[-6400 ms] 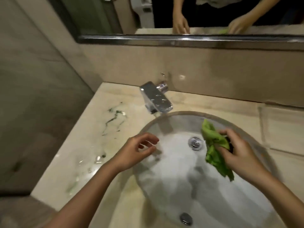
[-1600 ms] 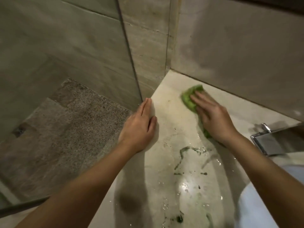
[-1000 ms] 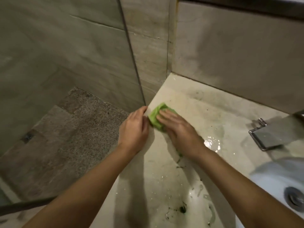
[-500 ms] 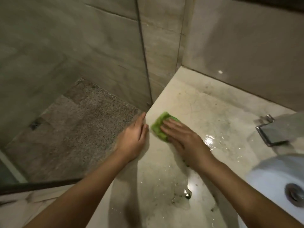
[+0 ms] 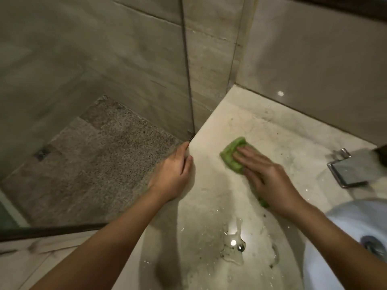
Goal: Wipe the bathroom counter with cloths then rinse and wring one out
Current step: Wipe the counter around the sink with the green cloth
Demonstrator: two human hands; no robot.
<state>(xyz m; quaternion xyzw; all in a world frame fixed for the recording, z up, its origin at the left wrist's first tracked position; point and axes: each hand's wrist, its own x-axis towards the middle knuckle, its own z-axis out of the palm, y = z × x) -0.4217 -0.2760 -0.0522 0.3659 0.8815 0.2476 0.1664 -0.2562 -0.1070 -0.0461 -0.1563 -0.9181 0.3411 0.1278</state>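
A folded green cloth (image 5: 230,154) lies on the beige stone counter (image 5: 261,130), left of the sink. My right hand (image 5: 266,177) presses flat on the cloth with straight fingers, covering its near half. My left hand (image 5: 172,174) rests flat on the counter's left edge, fingers straight and pointing away from me. Water puddles and dark specks (image 5: 234,245) sit on the counter nearer to me.
The white sink basin (image 5: 345,227) with its drain (image 5: 374,246) lies at the lower right. A chrome faucet (image 5: 347,170) stands at the right. A glass shower panel (image 5: 186,70) meets the counter's left edge, with a speckled shower floor (image 5: 94,164) beyond it.
My right hand has slid the cloth to the right, away from my left hand. The left hand stays on the counter edge.
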